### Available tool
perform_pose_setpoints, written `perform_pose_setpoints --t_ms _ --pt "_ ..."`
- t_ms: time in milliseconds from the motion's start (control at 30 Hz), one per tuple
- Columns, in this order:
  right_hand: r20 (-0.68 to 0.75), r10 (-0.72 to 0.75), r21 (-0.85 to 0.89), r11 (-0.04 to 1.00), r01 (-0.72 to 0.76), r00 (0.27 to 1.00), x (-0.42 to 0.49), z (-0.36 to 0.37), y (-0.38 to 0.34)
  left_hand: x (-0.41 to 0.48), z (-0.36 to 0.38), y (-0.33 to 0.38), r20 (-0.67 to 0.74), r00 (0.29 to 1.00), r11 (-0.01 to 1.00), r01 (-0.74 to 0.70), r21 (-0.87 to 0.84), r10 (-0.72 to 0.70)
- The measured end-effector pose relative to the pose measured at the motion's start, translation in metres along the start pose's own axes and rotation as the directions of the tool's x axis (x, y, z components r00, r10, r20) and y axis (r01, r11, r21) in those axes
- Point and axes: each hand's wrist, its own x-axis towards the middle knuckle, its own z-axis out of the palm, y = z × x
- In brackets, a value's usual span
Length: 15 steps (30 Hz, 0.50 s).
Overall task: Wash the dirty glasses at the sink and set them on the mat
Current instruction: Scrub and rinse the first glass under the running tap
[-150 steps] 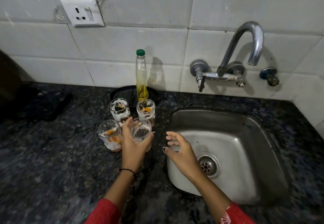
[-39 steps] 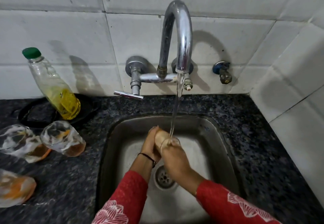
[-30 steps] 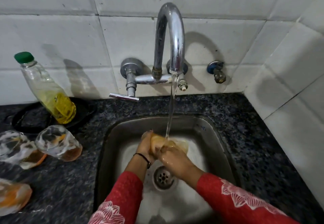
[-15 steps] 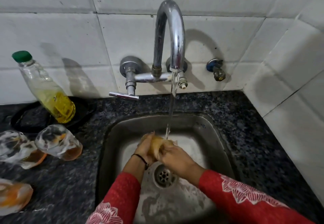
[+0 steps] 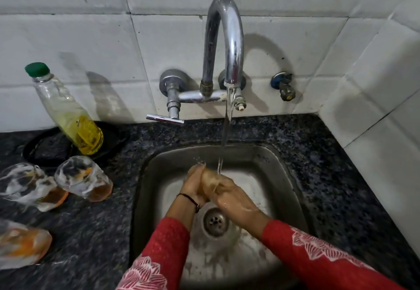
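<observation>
Over the steel sink (image 5: 284,176), a small clear glass (image 5: 208,179) is clasped between my left hand (image 5: 193,185) and my right hand (image 5: 229,195). Water from the tap (image 5: 223,39) runs down just at the glass's right side. The glass is mostly hidden by my fingers. Three dirty glasses with orange residue stand on the dark counter at the left: one (image 5: 84,177) nearest the sink, one (image 5: 29,186) beside it, one (image 5: 20,244) at the lower left edge.
A green-capped bottle of yellow liquid (image 5: 66,110) stands on a black round tray (image 5: 45,148) at the back left. The tap lever (image 5: 164,118) sticks out to the left. White tiled walls close in behind and to the right. The drain (image 5: 214,220) lies below my hands.
My hands keep rubbing the glass under the stream, shifted slightly left so the water now falls at its right side. The counter glasses have not moved.
</observation>
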Motion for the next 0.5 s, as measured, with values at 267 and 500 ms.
perform_pose_setpoints --t_ms 267,500 --pt "-0.151 0.117 0.282 0.957 -0.070 0.982 0.018 0.027 -0.017 -0.005 0.005 -0.005 0.055 0.996 0.995 -0.060 -0.074 0.065" --pt "0.042 -0.065 -0.497 0.864 0.078 0.997 0.020 0.002 0.010 -0.001 -0.003 0.004 0.025 1.000 1.000 -0.001 0.027 0.000"
